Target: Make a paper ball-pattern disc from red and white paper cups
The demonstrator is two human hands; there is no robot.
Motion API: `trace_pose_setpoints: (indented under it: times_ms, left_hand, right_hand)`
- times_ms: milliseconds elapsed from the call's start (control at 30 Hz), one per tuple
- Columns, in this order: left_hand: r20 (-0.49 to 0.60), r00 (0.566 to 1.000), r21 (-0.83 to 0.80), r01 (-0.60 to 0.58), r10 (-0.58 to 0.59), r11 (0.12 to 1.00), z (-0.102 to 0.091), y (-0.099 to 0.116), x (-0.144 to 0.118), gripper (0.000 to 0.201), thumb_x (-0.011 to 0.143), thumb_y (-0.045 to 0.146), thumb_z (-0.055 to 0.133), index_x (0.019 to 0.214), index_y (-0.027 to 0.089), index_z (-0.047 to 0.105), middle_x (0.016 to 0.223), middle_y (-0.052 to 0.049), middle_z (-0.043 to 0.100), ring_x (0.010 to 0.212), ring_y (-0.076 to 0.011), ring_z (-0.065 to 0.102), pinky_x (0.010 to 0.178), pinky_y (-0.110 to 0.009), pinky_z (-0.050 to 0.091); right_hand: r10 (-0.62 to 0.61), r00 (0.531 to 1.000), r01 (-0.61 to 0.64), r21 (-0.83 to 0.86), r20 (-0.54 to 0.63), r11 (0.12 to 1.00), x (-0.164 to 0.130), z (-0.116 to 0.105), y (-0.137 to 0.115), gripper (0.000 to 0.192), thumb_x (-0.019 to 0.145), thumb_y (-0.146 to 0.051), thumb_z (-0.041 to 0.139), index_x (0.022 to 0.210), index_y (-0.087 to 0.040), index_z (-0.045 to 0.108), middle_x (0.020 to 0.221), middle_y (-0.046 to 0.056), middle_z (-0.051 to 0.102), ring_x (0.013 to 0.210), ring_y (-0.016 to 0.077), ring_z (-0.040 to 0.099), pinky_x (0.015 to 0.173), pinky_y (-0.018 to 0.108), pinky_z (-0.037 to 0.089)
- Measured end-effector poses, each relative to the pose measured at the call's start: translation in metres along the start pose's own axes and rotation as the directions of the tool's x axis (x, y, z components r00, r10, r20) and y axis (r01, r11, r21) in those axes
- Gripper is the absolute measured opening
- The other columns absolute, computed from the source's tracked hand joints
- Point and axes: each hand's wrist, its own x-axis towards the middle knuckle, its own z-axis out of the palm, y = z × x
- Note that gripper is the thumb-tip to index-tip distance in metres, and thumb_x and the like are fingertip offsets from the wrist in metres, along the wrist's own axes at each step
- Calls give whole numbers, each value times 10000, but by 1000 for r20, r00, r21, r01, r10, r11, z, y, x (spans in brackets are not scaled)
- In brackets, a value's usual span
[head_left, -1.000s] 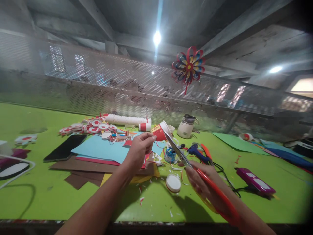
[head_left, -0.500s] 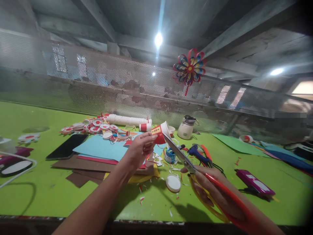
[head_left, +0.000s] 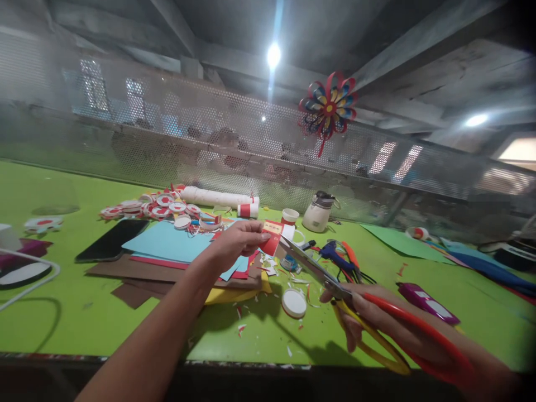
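Observation:
Between the thumb and fingers of my left hand (head_left: 240, 243) is a cut paper cup (head_left: 272, 244), red with a yellow printed band and a white edge to its right. My right hand (head_left: 355, 315) is closed around scissors (head_left: 316, 269) with one red and one yellow handle. Their blade tips reach the right side of the paper cup. From this angle I cannot tell how deep the blades are in the paper. Below the blades lies a round white cup base (head_left: 293, 302), among small paper scraps (head_left: 240, 328).
Coloured paper sheets (head_left: 167, 243) and a black phone (head_left: 112, 240) lie left; cut cup pieces (head_left: 161, 204) are heaped behind. A stack of cups (head_left: 218, 196), another cup (head_left: 290, 216) and a beige jug (head_left: 317, 213) stand farther back. A blue glue gun (head_left: 333, 252) and purple device (head_left: 429, 303) lie right.
The paper cup has turned in my left hand, so its white open rim no longer points up. The scissors' blades have shifted slightly down and now look closer together.

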Motion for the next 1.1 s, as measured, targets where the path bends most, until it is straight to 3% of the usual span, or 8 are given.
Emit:
trace_pose_setpoints:
  times_ms: [67, 133, 300, 500, 667, 833, 967, 1100]
  left_hand:
    - [40, 999, 39, 30, -32, 999, 0, 0, -1, 171, 718, 261, 661, 665, 138, 554, 525, 61, 324, 450, -50, 166, 459, -268, 52]
    - [64, 996, 80, 52, -57, 995, 2, 1, -1, 183, 716, 275, 670, 678, 138, 554, 539, 61, 333, 457, -49, 173, 463, -268, 60]
    - [80, 993, 146, 71, -84, 987, 5, 3, -3, 218, 721, 317, 676, 696, 135, 558, 556, 63, 339, 471, -50, 181, 470, -268, 76]
    - [73, 994, 117, 69, -78, 991, 3, 4, -4, 174, 729, 272, 659, 692, 136, 557, 553, 63, 315, 470, -51, 170, 470, -271, 69]
    - [26, 997, 45, 66, -67, 997, 8, 0, -3, 192, 708, 271, 700, 671, 130, 575, 543, 62, 293, 474, -50, 172, 465, -264, 71]
    - [-29, 999, -57, 45, -46, 997, 11, -10, 3, 215, 708, 294, 718, 669, 133, 581, 541, 60, 341, 456, -39, 156, 457, -258, 55]
    - [5, 999, -65, 39, -39, 997, 10, -12, 3, 193, 717, 285, 708, 698, 131, 594, 556, 57, 379, 451, -34, 148, 456, -255, 52]
    - [55, 997, 4, 51, -51, 999, 10, -9, 1, 194, 701, 275, 712, 675, 112, 611, 547, 49, 378, 458, -37, 172, 463, -260, 59]
  right_hand:
    - [35, 999, -34, -57, 18, 998, -4, -4, 4, 454, 950, -523, 315, 941, -186, 620, 795, 46, 598, 749, 186, 632, 771, 359, 520]
    - [60, 998, -57, -82, 34, 995, -5, -6, 7, 444, 955, -513, 314, 939, -170, 596, 753, 29, 575, 697, 161, 612, 707, 323, 509]
    - [103, 994, -98, -91, 47, 991, -4, 1, 6, 430, 942, -535, 341, 780, -188, 535, 592, -17, 498, 525, 113, 503, 526, 238, 429]
    - [88, 972, -91, -2, -220, 996, -9, 19, -4, 467, 893, -607, 380, 725, -210, 558, 602, 0, 492, 525, 129, 469, 496, 248, 384]
    - [38, 996, -28, 120, -81, 992, 1, 19, 11, 432, 922, -565, 370, 753, -206, 543, 560, -28, 452, 480, 107, 418, 482, 235, 366]
    - [-1, 991, 21, 154, -132, 988, 9, 26, 23, 409, 963, -501, 329, 748, -190, 487, 582, -32, 472, 507, 91, 425, 522, 219, 381]
    - [-59, 990, 73, 114, -125, 991, 10, 28, 19, 400, 971, -473, 321, 778, -185, 521, 632, -6, 532, 578, 115, 502, 603, 237, 433]
    - [-46, 994, 55, 84, -102, 995, 8, 26, 11, 471, 945, -542, 311, 695, -194, 507, 720, 25, 545, 645, 136, 534, 622, 247, 466]
